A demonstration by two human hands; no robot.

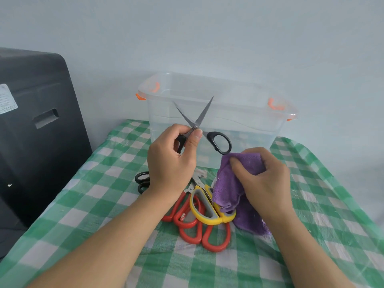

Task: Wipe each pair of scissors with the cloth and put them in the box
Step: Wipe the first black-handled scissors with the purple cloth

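Observation:
My left hand (172, 161) grips black-handled scissors (220, 142) near the pivot and holds them up with the blades spread wide, in front of the clear plastic box (245, 121). My right hand (268, 181) grips a purple cloth (230, 190) just right of and below the scissors, not touching them. The cloth's lower end hangs down onto the table. Under my hands lie yellow-and-grey scissors (199, 206), red-handled scissors (209, 235) in a small pile, and another black-handled pair (142, 181) partly hidden by my left wrist.
The box has orange latches (275, 104) and stands at the back of a table covered in green-and-white checked cloth (93, 215). A large black case (37, 132) stands to the left. A pale wall is behind.

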